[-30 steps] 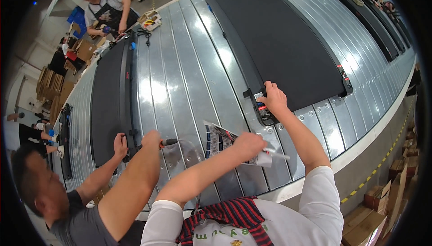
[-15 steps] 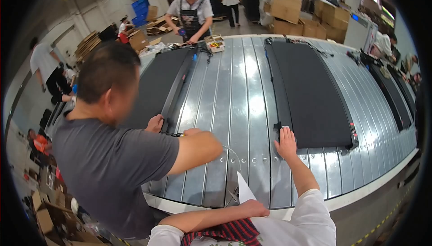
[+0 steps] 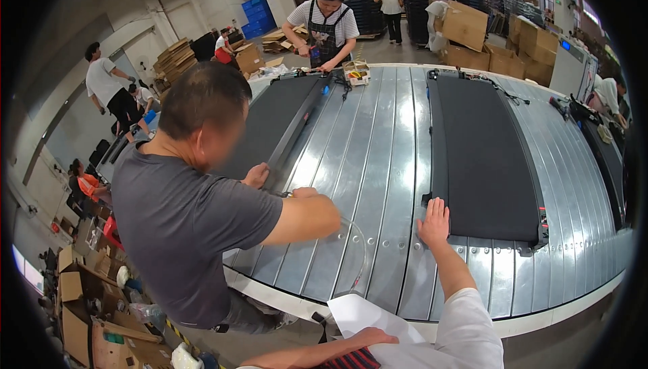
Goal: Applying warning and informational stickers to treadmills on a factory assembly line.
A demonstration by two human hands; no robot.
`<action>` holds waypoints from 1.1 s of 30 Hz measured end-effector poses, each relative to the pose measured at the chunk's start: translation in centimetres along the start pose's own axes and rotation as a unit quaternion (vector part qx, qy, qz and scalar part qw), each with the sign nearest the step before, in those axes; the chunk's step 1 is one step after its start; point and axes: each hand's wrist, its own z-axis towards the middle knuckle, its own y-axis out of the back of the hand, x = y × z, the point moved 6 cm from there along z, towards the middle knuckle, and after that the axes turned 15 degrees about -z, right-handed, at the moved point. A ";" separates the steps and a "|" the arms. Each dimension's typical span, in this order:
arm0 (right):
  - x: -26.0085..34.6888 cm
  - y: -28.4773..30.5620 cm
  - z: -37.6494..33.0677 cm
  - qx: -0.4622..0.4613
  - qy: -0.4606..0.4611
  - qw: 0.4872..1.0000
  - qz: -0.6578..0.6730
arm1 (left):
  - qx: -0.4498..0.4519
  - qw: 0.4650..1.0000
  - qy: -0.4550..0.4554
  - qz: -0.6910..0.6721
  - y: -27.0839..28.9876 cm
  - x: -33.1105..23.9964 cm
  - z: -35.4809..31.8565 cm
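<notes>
Resting flat beside the black mat [image 3: 489,153], right hand [image 3: 434,220].

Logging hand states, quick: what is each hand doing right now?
Left hand: closed on a white sheet of paper.
Right hand: open, flat on the near edge of the black treadmill deck, gripping nothing.

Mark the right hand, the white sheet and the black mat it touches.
right hand [image 3: 434,220], head view, back of hand.
white sheet [image 3: 368,318], head view, middle of paper.
black mat [image 3: 482,153], head view, centre of top surface.
</notes>
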 end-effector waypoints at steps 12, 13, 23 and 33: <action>-1.8 -1.1 0.4 -0.011 0.082 0.993 0.090 | -0.069 0.993 0.063 -0.066 -0.9 -4.2 5.0; -1.7 -1.0 0.6 -0.021 0.108 0.987 0.116 | -0.064 0.997 0.041 -0.031 -0.9 -5.2 5.2; -2.6 -1.2 1.7 0.001 0.123 0.986 0.114 | -0.155 0.988 -0.016 0.010 -1.5 -6.4 6.6; -2.8 0.0 -0.2 -0.023 0.126 0.984 0.123 | -0.371 0.915 -0.132 -0.089 0.0 -6.4 0.3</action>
